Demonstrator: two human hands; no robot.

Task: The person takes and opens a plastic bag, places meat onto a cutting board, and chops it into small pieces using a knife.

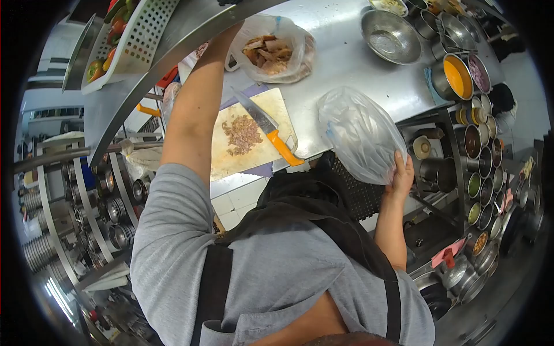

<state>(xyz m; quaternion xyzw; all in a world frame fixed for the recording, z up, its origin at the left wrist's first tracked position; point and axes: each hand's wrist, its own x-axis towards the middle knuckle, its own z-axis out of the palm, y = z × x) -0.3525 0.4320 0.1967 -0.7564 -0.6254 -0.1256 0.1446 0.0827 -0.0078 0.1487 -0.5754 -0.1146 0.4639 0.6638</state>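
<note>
My right hand (pixel 401 175) grips the edge of a clear plastic bag (pixel 360 130), which hangs puffed out beside the steel table's front edge. My left forearm (pixel 199 104) reaches forward over the table; the hand itself is hidden behind the steel shelf. On a white cutting board (pixel 225 164) lies a heap of finely chopped meat (pixel 242 135). A knife (pixel 283 148) with an orange handle rests on the board, its handle over the near edge. Farther forward, an open plastic bag (pixel 239 60) holds browned pieces of meat (pixel 269 54).
A steel shelf (pixel 124 109) crosses above the left side, bearing a white perforated basket (pixel 140 49) of peppers. A steel bowl (pixel 392 37) stands at the back right of the table (pixel 340 63). A pot of orange liquid (pixel 456 78) and several containers line the right.
</note>
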